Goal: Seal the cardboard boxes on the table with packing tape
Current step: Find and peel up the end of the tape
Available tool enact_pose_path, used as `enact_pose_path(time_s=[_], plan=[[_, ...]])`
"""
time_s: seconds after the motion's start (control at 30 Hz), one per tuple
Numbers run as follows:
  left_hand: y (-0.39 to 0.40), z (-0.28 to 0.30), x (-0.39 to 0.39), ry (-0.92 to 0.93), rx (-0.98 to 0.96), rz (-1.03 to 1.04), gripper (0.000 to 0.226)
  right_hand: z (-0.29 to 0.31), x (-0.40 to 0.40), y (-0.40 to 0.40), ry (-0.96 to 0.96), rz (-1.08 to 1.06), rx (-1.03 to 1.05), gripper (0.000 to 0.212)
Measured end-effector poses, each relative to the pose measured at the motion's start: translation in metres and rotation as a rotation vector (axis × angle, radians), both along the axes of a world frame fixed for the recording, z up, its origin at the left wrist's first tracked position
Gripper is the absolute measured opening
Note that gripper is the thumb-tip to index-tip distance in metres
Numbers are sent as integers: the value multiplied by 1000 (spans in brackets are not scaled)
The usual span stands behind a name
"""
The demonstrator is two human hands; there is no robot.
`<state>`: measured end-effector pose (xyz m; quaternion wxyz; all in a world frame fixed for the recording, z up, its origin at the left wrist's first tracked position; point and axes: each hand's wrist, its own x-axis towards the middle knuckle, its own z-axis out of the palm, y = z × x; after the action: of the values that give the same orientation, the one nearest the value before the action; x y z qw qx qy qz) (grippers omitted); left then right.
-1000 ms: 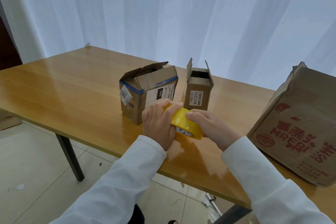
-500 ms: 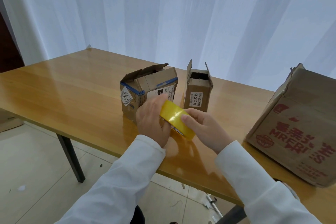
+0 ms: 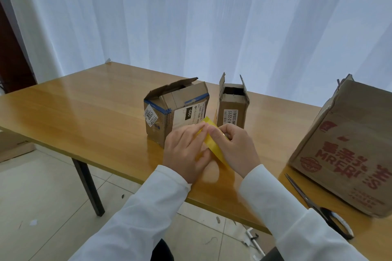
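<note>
Yellow tape roll (image 3: pixel 212 144) on edge, tilted | left hand (image 3: pixel 185 152), right hand (image 3: pixel 235 146) grip pinching it

Bench layout: three boxes, tape roll, scissors.
On the bench (image 3: pixel 84 116), the wide box (image 3: pixel 169 110) stands left of the narrow box (image 3: pixel 232 106); the tape roll (image 3: pixel 212 144) sits before both; the large box (image 3: pixel 347 146) stands far right, scissors (image 3: pixel 318 205) before it.

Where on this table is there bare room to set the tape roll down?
Bare wood lies left of the blue-taped box, out to the table edge. It is crowded between the narrow box and large box, near the scissors, and under both hands holding the tape roll.
</note>
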<state>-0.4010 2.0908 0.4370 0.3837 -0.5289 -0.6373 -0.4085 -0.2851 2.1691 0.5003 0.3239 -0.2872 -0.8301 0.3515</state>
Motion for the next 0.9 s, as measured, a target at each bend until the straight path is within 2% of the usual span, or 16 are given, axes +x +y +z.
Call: enact_pose_path(time_s=[0.33,0.57,0.7,0.77,0.83,0.9], plan=[[-2,3,2,91,57,-6,59,6,1,11,-58,95,-137,44],[3,-4,-3,261,122,-58,39,14,1,9,-87,78,-185,68],[1,0,0,237,148,-130,28,15,1,10,-135,97,-279,71],[-1,1,4,207,121,-186,23,14,0,12,-124,96,-362,65],[0,2,6,122,58,-221,37,16,2,13,-96,135,-370,49],[1,3,6,-59,-36,-283,64,17,5,11,-115,235,-312,38]])
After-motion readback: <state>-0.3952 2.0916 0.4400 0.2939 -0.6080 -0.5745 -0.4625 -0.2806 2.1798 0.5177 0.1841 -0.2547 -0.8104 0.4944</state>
